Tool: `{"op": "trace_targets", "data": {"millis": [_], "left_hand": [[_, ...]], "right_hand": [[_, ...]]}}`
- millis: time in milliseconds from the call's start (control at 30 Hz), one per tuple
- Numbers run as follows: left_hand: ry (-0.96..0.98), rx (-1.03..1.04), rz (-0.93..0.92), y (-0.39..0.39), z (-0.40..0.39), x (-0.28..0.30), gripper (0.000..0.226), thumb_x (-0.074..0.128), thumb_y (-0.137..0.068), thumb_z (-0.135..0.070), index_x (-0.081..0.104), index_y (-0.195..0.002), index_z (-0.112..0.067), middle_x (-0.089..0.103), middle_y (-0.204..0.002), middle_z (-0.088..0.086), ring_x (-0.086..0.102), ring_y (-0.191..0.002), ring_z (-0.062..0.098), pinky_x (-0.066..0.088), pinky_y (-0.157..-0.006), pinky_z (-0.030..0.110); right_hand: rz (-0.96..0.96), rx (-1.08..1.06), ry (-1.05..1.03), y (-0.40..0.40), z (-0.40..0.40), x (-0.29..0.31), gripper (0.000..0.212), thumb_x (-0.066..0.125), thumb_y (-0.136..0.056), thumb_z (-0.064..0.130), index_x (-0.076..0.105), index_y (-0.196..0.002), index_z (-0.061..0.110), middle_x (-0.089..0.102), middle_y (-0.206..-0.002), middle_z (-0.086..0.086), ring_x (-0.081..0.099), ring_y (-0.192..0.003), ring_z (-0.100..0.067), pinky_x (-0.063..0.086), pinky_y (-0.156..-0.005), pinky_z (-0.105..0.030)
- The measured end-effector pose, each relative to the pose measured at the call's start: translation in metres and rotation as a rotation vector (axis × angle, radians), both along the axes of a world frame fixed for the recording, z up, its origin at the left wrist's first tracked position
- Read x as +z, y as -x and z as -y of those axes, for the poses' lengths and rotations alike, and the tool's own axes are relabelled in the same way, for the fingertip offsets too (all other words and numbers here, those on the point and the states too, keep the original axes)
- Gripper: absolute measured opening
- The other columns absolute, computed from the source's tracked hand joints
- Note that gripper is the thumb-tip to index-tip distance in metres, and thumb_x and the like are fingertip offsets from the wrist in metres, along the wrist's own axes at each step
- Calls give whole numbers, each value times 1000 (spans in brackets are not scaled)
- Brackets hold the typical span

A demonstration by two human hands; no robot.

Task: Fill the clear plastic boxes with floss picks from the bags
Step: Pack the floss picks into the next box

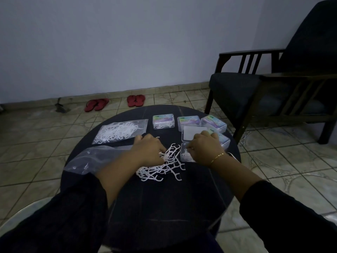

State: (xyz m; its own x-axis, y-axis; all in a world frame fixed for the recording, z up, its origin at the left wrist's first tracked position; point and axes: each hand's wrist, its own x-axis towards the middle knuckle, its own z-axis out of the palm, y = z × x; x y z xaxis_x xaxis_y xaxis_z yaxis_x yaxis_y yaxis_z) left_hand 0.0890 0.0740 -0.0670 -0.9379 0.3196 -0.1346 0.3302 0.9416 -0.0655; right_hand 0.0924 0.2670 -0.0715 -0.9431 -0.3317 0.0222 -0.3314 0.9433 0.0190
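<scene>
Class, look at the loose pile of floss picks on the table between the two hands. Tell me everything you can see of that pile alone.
The pile of floss picks is a loose tangle of small white picks, plastic by the look, with thin handles and forked heads. They lie flat and criss-crossed on the dark round table, out of any bag. The left hand rests on the pile's upper left; whether it pinches any is hidden. The open clear box sits just right of it.

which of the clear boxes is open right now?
The open box under the right hand, nearest the person, beside the loose floss picks; its lid is swung up. The three far boxes are closed with labelled lids.
</scene>
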Motion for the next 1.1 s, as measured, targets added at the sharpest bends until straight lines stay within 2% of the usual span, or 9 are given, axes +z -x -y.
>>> {"op": "trace_targets", "data": {"millis": [100,233,400,567,700,800,900,967,1100], "left_hand": [[89,-9,30,-3,9,3,57,57,-80,-57,52,-132,-34,52,-131,-6,32,-127,19,18,-100,42],[179,-17,85,-9,13,0,83,61,-64,-76,52,-130,-27,49,-127,-5,32,-122,20,19,-102,44],[180,-22,35,-12,15,-11,80,61,-61,-79,55,-121,-26,49,-120,-5,34,-115,20,21,-95,43],[98,-21,2,-10,15,-18,51,59,-72,-67,61,-106,-29,53,-107,-7,36,-111,19,17,-80,37],[70,7,-39,-8,16,-23,35,58,-79,-58,62,-95,-28,51,-97,-8,37,-107,18,18,-79,37],[40,28,-68,-7,17,-25,38,61,-75,-60,62,-95,-27,52,-98,-6,38,-106,19,19,-77,37],[30,42,-80,-8,18,-25,49,62,-74,-62,62,-107,-27,53,-109,-5,38,-109,20,21,-80,37],[23,56,-76,-8,19,-24,58,61,-74,-62,59,-119,-26,51,-118,-5,36,-113,20,21,-83,37],[5,83,-68,-9,18,-21,62,59,-74,-63,57,-125,-27,48,-127,-6,34,-118,19,23,-90,38]], "right_hand": [[10,92,18,-11,19,0,35,46,-93,49,62,-119,32,54,-120,0,40,-117,-22,29,-97,-42],[12,178,-101,-14,41,-10,60,52,-82,62,51,-132,30,44,-127,-3,33,-122,-25,25,-99,-44],[-15,224,-190,-3,62,-18,70,56,-77,61,44,-135,24,40,-129,-6,30,-122,-27,24,-99,-44],[-10,225,-258,4,77,-21,57,55,-81,54,51,-128,23,40,-128,-6,30,-120,-27,24,-98,-44],[-93,259,-252,6,79,-19,36,52,-89,36,60,-119,16,47,-123,-5,34,-115,-26,28,-92,-40],[-144,287,-245,7,74,-17,28,50,-92,26,63,-113,15,51,-118,-5,37,-113,-26,29,-91,-39],[-164,307,-241,7,67,-15,25,50,-91,21,64,-111,17,51,-117,-4,36,-114,-26,29,-92,-39],[-176,316,-238,6,62,-13,24,52,-91,22,64,-111,20,50,-118,-3,36,-114,-26,29,-93,-39],[-196,307,-230,6,54,-5,25,53,-91,29,63,-114,25,49,-120,-2,35,-116,-24,29,-94,-39]]}}
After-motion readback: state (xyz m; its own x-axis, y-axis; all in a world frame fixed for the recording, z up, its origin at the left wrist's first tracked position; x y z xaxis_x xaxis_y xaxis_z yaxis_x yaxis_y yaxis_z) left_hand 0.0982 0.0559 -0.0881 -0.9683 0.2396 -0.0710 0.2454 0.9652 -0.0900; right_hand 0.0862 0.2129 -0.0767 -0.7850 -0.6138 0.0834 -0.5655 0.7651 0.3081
